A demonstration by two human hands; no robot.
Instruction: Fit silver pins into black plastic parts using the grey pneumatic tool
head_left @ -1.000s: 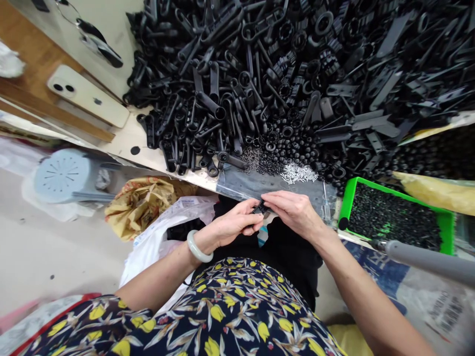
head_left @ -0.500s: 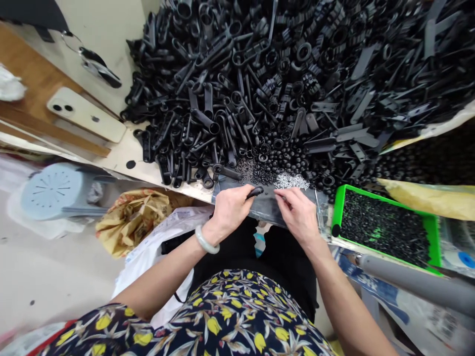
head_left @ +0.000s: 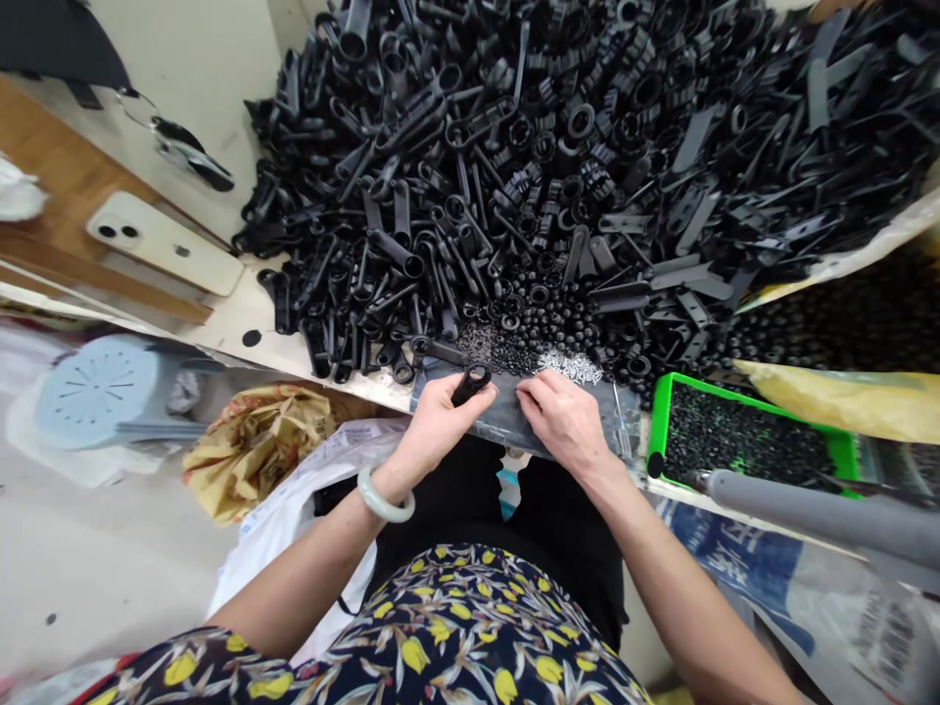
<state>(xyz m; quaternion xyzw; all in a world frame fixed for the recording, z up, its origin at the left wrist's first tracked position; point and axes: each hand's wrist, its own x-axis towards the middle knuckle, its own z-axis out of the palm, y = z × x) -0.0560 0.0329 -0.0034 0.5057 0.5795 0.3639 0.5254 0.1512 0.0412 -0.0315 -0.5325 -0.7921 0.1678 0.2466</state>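
Note:
My left hand (head_left: 443,419) is closed around a black plastic handle part (head_left: 471,384) whose round ring end sticks up past the thumb. To its right, my right hand (head_left: 564,416) has thumb and fingertips pinched together above the dark work mat (head_left: 506,421); whatever lies between them is too small or hidden. Just beyond that hand lies a small heap of silver pins (head_left: 569,367). Beside it are tiny brownish pieces (head_left: 476,343) and many small black balls (head_left: 558,308).
A big pile of black plastic parts (head_left: 411,196) covers the table's back. At the right stands a green tray (head_left: 661,431) of small black pieces, with a grey cylindrical bar (head_left: 800,509) in front. A white phone (head_left: 165,243), brown paper bag (head_left: 254,441) and blue stool (head_left: 99,392) are left.
My left hand has turned the black handle part so that its ring end faces up. My right hand has shifted slightly left, fingers still pinched. The whole view has moved a little.

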